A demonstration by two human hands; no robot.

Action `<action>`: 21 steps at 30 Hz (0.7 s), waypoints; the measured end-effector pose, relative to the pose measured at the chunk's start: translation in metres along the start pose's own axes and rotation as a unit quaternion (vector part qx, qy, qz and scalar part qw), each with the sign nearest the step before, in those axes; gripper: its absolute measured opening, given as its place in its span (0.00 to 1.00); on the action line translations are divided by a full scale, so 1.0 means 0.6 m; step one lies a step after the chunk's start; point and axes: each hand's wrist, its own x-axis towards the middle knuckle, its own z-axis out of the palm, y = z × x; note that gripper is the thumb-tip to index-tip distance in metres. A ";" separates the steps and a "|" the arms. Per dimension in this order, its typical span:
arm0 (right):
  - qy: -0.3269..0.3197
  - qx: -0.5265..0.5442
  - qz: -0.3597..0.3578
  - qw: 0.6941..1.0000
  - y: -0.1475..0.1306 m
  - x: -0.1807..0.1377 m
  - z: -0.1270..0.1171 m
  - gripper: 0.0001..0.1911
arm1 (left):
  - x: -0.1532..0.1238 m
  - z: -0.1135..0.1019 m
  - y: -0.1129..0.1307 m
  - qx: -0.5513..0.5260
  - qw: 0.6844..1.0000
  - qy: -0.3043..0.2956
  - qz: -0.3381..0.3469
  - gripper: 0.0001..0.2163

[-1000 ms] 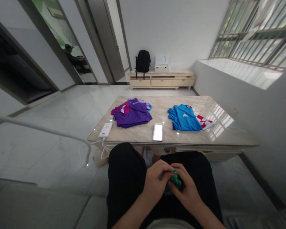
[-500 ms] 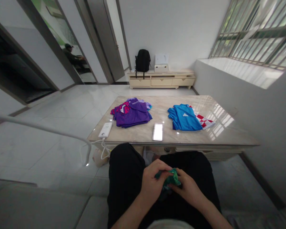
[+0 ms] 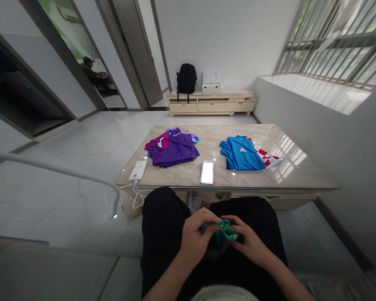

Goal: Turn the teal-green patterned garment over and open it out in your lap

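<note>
Over my lap, my left hand (image 3: 196,236) and my right hand (image 3: 249,242) both pinch a small bunched green cloth (image 3: 223,232), one on each side of it. My legs in black trousers (image 3: 166,225) are under the hands. On the marble table (image 3: 297,175) in front lie a folded purple pile of shirts (image 3: 172,148) at the left and a blue shirt (image 3: 242,153) over a red-and-white checked one (image 3: 268,157) at the right. A phone (image 3: 207,172) lies at the table's near edge.
A white power bank (image 3: 138,170) with a cable lies on the table's left corner. A low cabinet (image 3: 211,104) at the far wall carries a black backpack (image 3: 187,79) and a white box (image 3: 211,79). A person (image 3: 94,75) sits beyond the left doorway. Grey sofa cushions (image 3: 50,271) are at my left.
My hands have pulled slightly apart and spread the green cloth between them, its rim now turned up. The view has shifted slightly; the table's things have not moved.
</note>
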 end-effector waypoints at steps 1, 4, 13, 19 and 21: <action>-0.009 0.040 -0.012 0.999 -0.008 0.000 0.004 0.11 | 0.001 0.002 0.002 0.000 1.000 -0.001 -0.003 0.04; -0.042 0.081 -0.023 0.996 -0.018 -0.001 0.024 0.10 | 0.002 0.008 0.007 -0.001 1.000 0.000 -0.008 0.05; -0.064 -0.243 0.055 0.966 0.010 -0.011 0.005 0.12 | 0.001 -0.004 -0.006 0.038 0.999 -0.022 -0.022 0.04; -0.050 -0.328 0.106 0.937 0.013 -0.018 -0.088 0.05 | 0.005 -0.021 -0.031 0.069 0.996 0.000 -0.050 0.03; -0.036 -0.339 0.112 0.934 0.014 -0.024 -0.119 0.04 | 0.007 -0.027 -0.036 0.076 0.996 0.011 -0.053 0.04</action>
